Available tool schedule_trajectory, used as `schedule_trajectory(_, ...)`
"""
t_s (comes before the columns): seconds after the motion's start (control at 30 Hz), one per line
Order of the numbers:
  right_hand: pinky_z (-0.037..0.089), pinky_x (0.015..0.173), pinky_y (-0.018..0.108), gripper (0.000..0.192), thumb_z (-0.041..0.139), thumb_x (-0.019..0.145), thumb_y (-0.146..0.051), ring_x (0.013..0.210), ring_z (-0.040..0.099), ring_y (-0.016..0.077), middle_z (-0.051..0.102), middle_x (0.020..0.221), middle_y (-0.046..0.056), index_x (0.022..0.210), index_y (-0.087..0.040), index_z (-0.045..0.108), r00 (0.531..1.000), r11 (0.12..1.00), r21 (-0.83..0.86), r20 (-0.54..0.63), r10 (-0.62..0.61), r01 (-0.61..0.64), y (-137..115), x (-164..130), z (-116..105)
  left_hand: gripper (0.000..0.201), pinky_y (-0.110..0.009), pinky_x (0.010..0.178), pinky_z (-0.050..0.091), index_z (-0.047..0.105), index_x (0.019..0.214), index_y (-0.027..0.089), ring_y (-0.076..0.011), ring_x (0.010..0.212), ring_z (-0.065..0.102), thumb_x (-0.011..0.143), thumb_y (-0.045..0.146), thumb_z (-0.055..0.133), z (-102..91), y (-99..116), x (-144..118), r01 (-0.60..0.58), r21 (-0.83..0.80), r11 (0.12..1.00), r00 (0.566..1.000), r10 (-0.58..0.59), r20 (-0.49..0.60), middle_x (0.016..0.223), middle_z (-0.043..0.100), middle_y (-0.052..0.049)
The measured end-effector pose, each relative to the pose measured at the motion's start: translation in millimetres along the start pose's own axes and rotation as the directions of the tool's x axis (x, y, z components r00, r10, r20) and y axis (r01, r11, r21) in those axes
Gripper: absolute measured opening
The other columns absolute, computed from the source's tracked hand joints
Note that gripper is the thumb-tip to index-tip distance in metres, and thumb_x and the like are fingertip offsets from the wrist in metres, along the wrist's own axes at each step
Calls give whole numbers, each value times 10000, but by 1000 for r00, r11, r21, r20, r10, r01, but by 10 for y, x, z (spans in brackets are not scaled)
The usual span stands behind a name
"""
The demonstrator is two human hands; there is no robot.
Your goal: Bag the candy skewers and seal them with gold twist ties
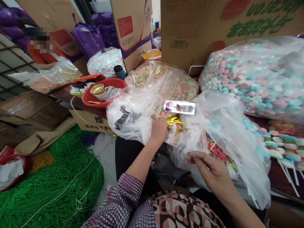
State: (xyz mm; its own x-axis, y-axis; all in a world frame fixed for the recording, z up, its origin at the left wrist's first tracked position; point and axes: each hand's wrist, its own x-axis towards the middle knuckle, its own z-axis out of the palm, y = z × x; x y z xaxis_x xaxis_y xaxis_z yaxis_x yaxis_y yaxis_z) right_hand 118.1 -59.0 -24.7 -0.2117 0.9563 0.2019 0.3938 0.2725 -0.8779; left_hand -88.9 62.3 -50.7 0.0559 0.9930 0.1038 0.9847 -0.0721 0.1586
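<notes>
My left hand (159,129) reaches into the clear plastic at the middle of the table, its fingers bent down at a few ring-shaped candies (159,112). What its fingertips hold, if anything, is hidden. Just right of it lie shiny gold ties (175,123) on a printed packet. My right hand (211,169) is nearer my lap, thumb and fingers drawn together beside crumpled clear plastic (190,142); I cannot make out anything in the pinch. A white printed packet (180,107) lies on the plastic beyond both hands. Red ring-shaped pieces (217,152) show to the right.
Large bags of pastel candies (242,79) and coloured rings (181,88) stand behind. Candy skewers with white sticks (288,152) lie at right. A red basin (104,91) with bowls sits left. Green cord (52,177) covers the floor. A co-worker (42,52) is at far left.
</notes>
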Motion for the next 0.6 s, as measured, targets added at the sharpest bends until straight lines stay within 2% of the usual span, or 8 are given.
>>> schedule_trajectory(0.1,585,717,334,314,532,892,-437,773,750,223,781,857,64,1013,-221,725,991,994,-52,-91,95,-100,54,418,15,264,-469,988,390,619,1134,100,-323,1173,555,945,160,445,-2,19,5,-29,-39,999,995,25,-94,1306,619,-181)
schedule_trajectory(0.13,584,726,359,378,523,876,-475,791,750,242,781,875,78,1065,-212,718,986,988,-72,-106,130,-138,72,554,29,247,-472,987,391,627,1096,106,-325,1166,558,947,168,440,2,30,7,-48,-61,997,993,41,-112,1291,624,-177)
schedule_trajectory(0.27,572,726,417,670,516,779,-655,740,734,290,777,846,103,1210,-169,679,950,946,-112,-117,290,-303,134,1004,98,208,-461,1023,379,627,954,137,-301,1118,574,962,235,443,58,82,38,-192,-170,967,973,164,-165,1062,686,-136)
schedule_trajectory(0.37,571,690,408,794,559,704,-736,670,709,274,770,843,91,1233,-156,670,905,912,-3,-131,405,-409,211,1204,129,200,-434,937,414,601,943,146,-262,966,610,969,265,442,114,106,62,-263,-272,926,962,228,-153,956,688,-109)
schedule_trajectory(0.43,567,648,374,741,632,650,-717,682,694,261,759,827,71,1147,-173,707,892,901,83,-128,433,-426,284,1272,132,204,-425,916,411,591,935,143,-255,943,609,969,288,452,125,114,58,-275,-311,910,961,247,-126,941,684,-106)
schedule_trajectory(0.5,540,601,332,597,681,608,-672,648,653,232,723,730,41,956,-192,746,899,901,126,-96,426,-414,362,1299,122,186,-418,941,399,594,943,132,-241,949,607,958,276,478,107,118,39,-251,-353,901,968,231,-100,958,686,-108)
schedule_trajectory(0.6,476,568,301,443,669,600,-651,568,577,196,611,542,2,691,-218,702,911,915,83,-93,402,-395,429,1283,97,186,-398,977,387,611,1004,140,-232,1024,594,928,303,563,59,118,7,-192,-491,850,981,159,-108,1048,686,-96)
